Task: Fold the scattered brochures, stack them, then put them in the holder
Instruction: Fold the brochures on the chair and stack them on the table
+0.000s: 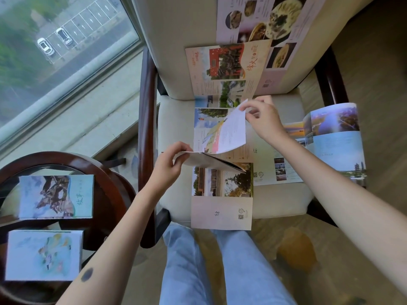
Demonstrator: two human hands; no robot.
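Print on the held brochure (220, 139) too blurred to read; its underside hidden. Pinched at centre frame by left hand (169, 164) and right hand (262, 119), over the chair seat (176, 119). Long axis toward upper right.

Two folded brochures (56, 196) on round table (123, 194), five unfolded brochures (222, 213) on armchair (176, 119), two hands (169, 166)

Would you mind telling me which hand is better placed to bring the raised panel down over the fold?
Probably the right hand: it pinches the raised panel by its top corner, while the left hand grips the brochure's folded edge.
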